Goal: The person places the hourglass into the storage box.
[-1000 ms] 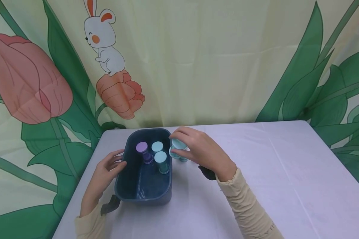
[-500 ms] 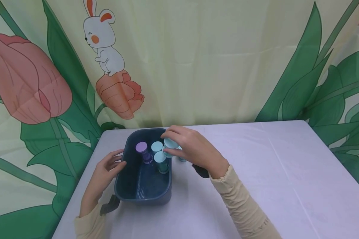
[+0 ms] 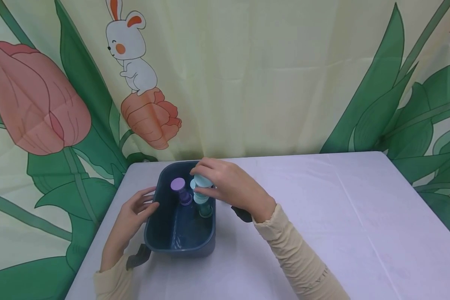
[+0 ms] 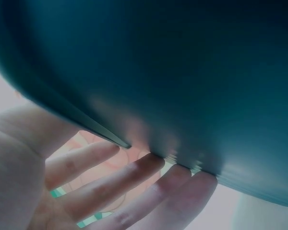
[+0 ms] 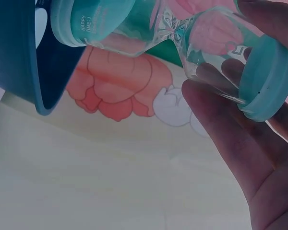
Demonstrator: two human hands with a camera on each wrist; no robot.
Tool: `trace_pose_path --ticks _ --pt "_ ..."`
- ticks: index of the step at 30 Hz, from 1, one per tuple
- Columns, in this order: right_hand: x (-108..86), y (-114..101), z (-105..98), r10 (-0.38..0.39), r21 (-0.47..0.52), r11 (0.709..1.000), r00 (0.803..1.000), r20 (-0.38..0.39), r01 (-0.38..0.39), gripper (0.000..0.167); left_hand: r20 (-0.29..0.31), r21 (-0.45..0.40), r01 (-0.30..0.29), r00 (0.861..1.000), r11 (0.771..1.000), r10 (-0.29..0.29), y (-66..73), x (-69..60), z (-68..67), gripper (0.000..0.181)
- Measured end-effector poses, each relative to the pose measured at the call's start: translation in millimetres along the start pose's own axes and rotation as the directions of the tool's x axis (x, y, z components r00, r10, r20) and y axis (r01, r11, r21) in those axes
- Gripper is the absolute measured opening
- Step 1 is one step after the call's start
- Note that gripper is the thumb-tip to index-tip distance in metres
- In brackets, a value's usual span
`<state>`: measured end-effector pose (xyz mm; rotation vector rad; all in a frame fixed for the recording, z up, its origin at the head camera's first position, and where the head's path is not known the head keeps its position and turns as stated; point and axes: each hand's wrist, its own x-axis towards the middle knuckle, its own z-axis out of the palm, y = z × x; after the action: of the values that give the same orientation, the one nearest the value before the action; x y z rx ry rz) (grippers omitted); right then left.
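My right hand (image 3: 228, 183) holds a turquoise-capped hourglass (image 3: 203, 181) by its upper end, over the right side of a dark blue bin (image 3: 180, 250). In the right wrist view, the hourglass (image 5: 175, 28) shows clear glass bulbs, and its far cap is at the bin's rim. A purple hourglass (image 3: 178, 184) stands inside the bin. Close to it are a turquoise hourglass (image 3: 205, 209) and another one (image 3: 193, 184), both partly covered by my right hand and the held hourglass. My left hand (image 3: 135, 208) holds the bin's left side, thumb on the rim, fingertips against the outer wall.
The bin stands on a table with a white cloth (image 3: 303, 216), near the far edge. Behind the table hangs a curtain (image 3: 277, 83) printed with a rabbit, tulips and leaves. A dark strap (image 3: 138, 256) sits at my left wrist.
My right hand has carried the turquoise hourglass leftward, from beside the bin to over its inside. A turquoise hourglass right of the bin is now hidden. The left hand has stayed put.
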<state>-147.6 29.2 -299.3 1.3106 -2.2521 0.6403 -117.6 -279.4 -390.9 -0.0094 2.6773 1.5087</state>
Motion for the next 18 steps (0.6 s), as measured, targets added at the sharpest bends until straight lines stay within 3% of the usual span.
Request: trace_pose_path --ticks 18 --pt "13.1 2.2 23.6 -0.026 0.018 1.0 0.999 0.047 0.025 0.039 -0.001 -0.002 -0.01 1.0 1.0 0.01 0.6 -0.9 0.5 0.061"
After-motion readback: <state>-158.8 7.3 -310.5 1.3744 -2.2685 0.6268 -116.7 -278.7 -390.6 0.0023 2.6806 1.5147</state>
